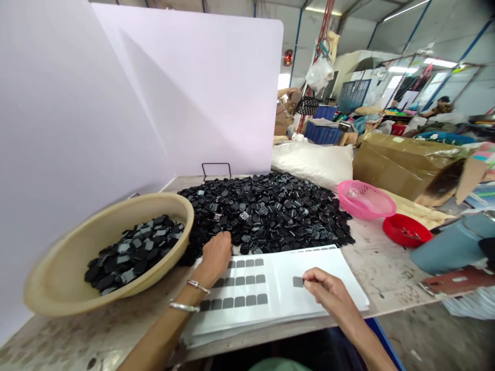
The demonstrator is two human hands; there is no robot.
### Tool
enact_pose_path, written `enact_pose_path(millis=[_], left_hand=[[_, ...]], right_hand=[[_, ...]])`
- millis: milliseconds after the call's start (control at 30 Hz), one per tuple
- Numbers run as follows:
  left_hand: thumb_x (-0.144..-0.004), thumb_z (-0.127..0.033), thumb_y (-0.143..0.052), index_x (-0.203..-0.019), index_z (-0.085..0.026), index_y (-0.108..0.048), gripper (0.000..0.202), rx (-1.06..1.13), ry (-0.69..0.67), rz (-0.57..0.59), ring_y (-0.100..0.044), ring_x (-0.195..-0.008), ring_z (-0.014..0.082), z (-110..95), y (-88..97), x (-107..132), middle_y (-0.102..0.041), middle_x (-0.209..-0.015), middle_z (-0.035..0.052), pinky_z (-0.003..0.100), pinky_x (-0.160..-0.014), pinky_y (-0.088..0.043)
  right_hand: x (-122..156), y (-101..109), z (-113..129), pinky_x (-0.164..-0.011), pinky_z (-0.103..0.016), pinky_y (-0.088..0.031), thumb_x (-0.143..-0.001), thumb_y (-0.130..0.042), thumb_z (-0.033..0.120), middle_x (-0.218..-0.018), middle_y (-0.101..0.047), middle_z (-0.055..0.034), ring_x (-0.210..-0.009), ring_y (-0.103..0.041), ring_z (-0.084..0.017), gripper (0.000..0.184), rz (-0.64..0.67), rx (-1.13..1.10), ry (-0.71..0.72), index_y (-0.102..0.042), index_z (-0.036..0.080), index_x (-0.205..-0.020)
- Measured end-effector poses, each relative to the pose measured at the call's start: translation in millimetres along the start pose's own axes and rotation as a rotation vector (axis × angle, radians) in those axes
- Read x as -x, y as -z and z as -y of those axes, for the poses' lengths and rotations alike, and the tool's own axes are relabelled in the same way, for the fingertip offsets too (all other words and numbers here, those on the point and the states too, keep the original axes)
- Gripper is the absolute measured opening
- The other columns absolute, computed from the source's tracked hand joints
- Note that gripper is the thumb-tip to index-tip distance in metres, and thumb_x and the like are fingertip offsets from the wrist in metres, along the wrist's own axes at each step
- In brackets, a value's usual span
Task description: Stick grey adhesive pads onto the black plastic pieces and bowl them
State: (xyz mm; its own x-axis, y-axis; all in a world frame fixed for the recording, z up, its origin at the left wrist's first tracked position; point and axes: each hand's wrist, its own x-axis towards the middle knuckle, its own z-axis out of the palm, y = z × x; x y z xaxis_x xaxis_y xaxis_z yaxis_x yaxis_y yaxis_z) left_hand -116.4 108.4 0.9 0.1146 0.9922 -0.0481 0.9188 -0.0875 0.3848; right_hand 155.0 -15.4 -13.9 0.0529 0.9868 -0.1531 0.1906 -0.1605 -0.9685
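Note:
My right hand (pixel 328 291) pinches the edge of a small dark grey sticker (pixel 297 282) with thumb and fingertips, over the bare right part of a white sheet (pixel 286 301). Rows of similar grey rounded-corner stickers (pixel 240 281) line the left part of that sheet, which lies on a stack of paper. My left hand (pixel 217 256), with two metal bangles on its wrist, is at the near edge of a large pile of small black pieces (pixel 266 211). Its fingers are bent and bunched downward; whatever is between them is hidden.
A beige basin (pixel 50 288) with black and grey pieces stands at left. White panels (pixel 216 93) rise behind. To the right are a pink basket (pixel 363 201), a red bowl (pixel 400 234), a blue-grey tumbler (pixel 448 247) and a cardboard box (pixel 406 165). A white sack (pixel 313 162) lies behind the pile.

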Motion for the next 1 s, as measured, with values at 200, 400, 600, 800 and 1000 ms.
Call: enact_pose_path(millis=[200, 400, 600, 800, 1000], left_hand=[[-0.088, -0.019, -0.042, -0.098, -0.011, -0.054, 0.017, -0.152, 0.019, 0.067, -0.061, -0.100, 0.0329, 15, -1.0, -11, -0.065, -0.102, 0.0205, 0.041, -0.082, -0.043], [-0.084, -0.034, -0.051, -0.096, -0.016, -0.057, 0.022, -0.066, 0.022, 0.058, -0.063, -0.086, 0.0246, 20, 15.7, -7, -0.067, -0.087, 0.0088, 0.030, -0.070, -0.042], [-0.071, -0.042, -0.065, -0.089, -0.020, -0.060, 0.028, 0.446, -0.086, 0.110, -0.049, -0.060, 0.0130, -25, 12.5, 41, -0.054, -0.067, -0.0045, 0.022, -0.055, -0.033], [-0.060, -0.023, -0.072, -0.082, -0.018, -0.063, 0.025, 0.653, -0.216, 0.471, -0.041, -0.059, 0.0104, -59, -10.8, 83, -0.049, -0.063, -0.0064, 0.021, -0.051, -0.026], [-0.050, -0.022, -0.079, -0.073, -0.018, -0.059, 0.030, 0.763, -0.208, 0.500, -0.040, -0.062, 0.0095, -62, -8.0, 89, -0.048, -0.067, -0.0065, 0.021, -0.051, -0.025]], right_hand=[[8, 1, -15, -0.049, -0.024, -0.026, -0.075, -0.058, 0.047, -0.059, -0.038, 0.0044, -0.053, -0.032, -0.011, 0.029, -0.002, -0.014, -0.027, -0.061, 0.018, -0.075], [6, -2, -11, -0.048, -0.023, -0.028, -0.075, -0.059, 0.044, -0.057, -0.039, 0.0046, -0.052, -0.033, -0.010, 0.027, 0.002, -0.040, -0.025, -0.064, 0.018, -0.077], [16, -24, 6, -0.047, -0.021, -0.033, -0.072, -0.062, 0.036, -0.077, -0.054, 0.0005, -0.052, -0.038, -0.008, 0.038, 0.170, -0.225, -0.014, -0.067, 0.021, -0.106], [28, -31, 29, -0.062, -0.024, -0.041, -0.074, -0.058, 0.018, -0.085, -0.062, -0.0003, -0.067, -0.051, -0.012, 0.045, 0.475, -0.037, 0.051, -0.065, 0.024, -0.117], [48, -12, 23, -0.073, -0.032, -0.048, -0.079, -0.061, 0.023, -0.092, -0.065, -0.0020, -0.080, -0.060, -0.018, 0.052, 0.386, 0.053, 0.114, -0.055, 0.031, -0.130]])
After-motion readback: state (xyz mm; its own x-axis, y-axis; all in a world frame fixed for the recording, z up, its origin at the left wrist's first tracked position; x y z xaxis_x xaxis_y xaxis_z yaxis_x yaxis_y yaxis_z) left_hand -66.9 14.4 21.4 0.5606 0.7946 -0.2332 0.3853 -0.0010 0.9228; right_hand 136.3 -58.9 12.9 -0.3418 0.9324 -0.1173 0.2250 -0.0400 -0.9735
